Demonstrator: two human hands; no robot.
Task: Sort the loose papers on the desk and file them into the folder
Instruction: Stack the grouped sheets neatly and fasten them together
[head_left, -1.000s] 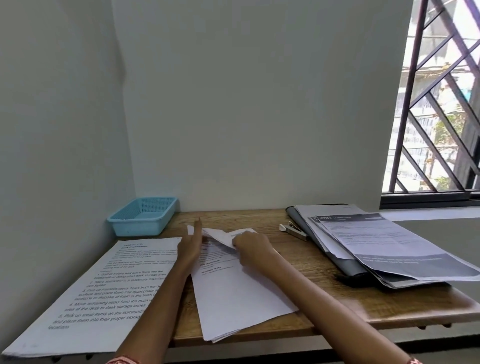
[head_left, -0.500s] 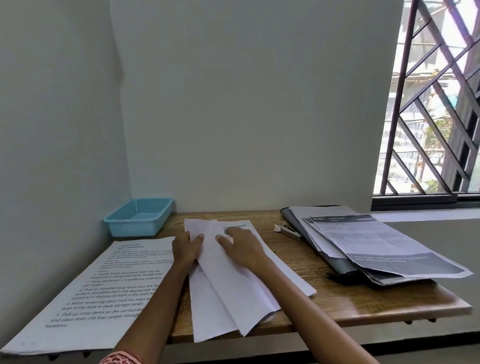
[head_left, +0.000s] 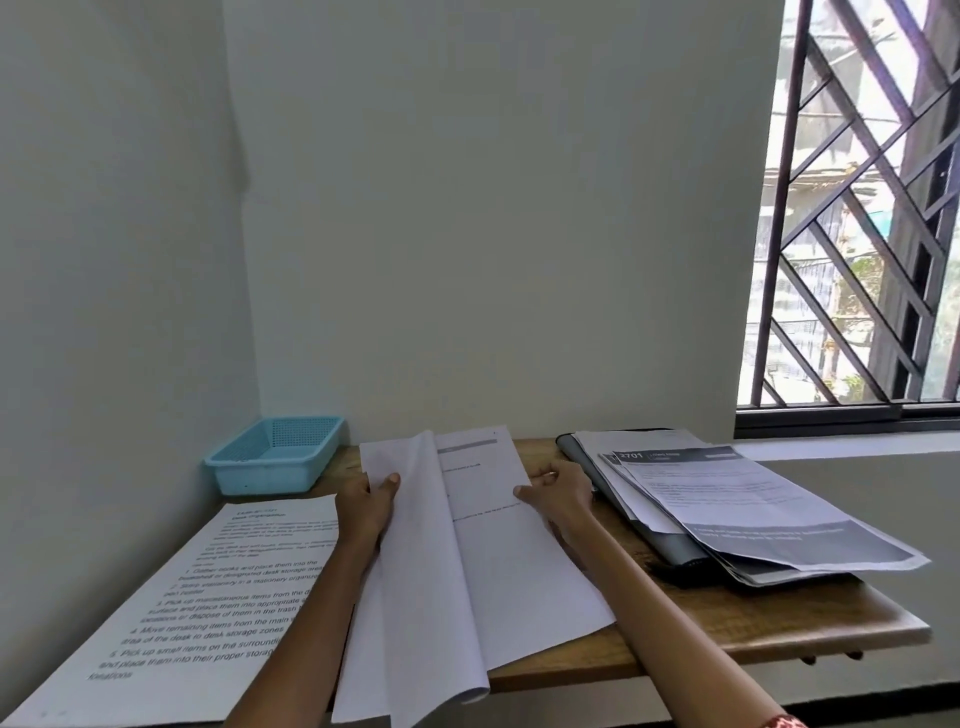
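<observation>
Mid-desk, white paper sheets (head_left: 467, 561) fanned between both hands: left hand (head_left: 366, 501) pinches the left edge, right hand (head_left: 558, 493) grips the right edge. Dark flat folder (head_left: 670, 545) lies right, touching the right hand, under several printed pages (head_left: 753, 509). One large printed sheet (head_left: 218, 597) left; one blue perforated plastic tray (head_left: 275, 460) behind it. Wooden desk (head_left: 779, 618).

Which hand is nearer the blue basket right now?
Left. The left hand grips the papers' left edge, just right of the blue basket. The right hand holds their right edge, beside the dark folder.
</observation>
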